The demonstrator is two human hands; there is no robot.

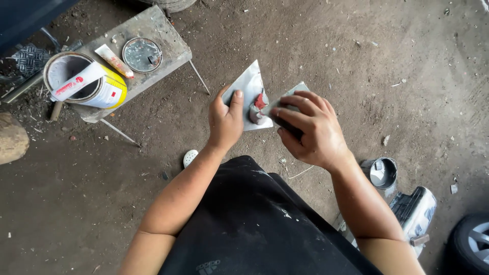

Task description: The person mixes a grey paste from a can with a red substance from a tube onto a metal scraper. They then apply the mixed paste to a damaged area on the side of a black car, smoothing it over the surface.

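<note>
step: blending grey and red filler (259, 108) on metal plate (248, 91) | left hand (224, 121) fingers clamped on plate edge | right hand (309, 130) fingers clamped on spreader (285, 104), right of plate | advice: hold plate level, scrape flat, fold until one colour

The right hand (311, 130) covers most of the flat grey metal spreader blade (289, 97), so only its upper corner shows past the fingers. The left hand (225, 119) hides the lower left corner of the pale triangular metal mixing plate (249, 84). Well right of the right hand, a dark car wheel (471, 242) is cut off by the picture's edge. Far left of the left hand, a rounded brown stone (11, 137) is cropped too.
</note>
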